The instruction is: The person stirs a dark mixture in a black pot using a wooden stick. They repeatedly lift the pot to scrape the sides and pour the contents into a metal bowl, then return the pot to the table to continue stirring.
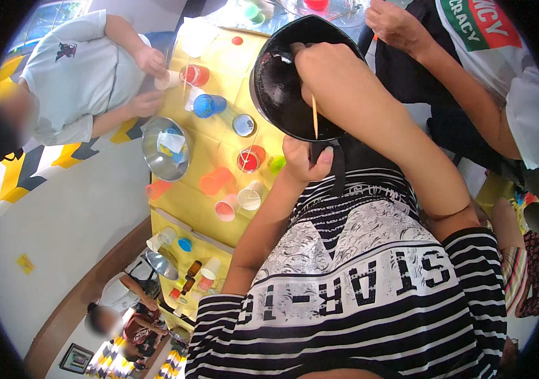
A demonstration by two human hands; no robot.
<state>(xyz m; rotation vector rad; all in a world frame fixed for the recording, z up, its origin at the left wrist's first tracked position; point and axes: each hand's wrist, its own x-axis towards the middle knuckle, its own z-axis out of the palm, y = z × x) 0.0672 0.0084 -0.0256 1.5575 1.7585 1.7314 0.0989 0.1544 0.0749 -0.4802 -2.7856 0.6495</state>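
Note:
A deep black pan (268,79) is tilted over the yellow-covered table, its dark inside facing me. My left hand (305,161) is closed round the pan's short black handle (317,151), thumb on the near side. My right hand (323,62) reaches into the pan, closed, with its fingertips near the far wall. A thin wooden stick (315,119) runs out from under that hand toward the handle; its other end is hidden. Left of the pan stand a round metal tin (243,125) and a blue plastic cup (209,105). A glass with red contents (251,159) is near my left forearm.
Orange (215,181) and white (251,195) cups stand nearer me. A steel bowl (148,148) sits at the table's left edge. Across the left, a person's hands (151,63) hold a pale cup. Another person's hand (399,26) is close at the right.

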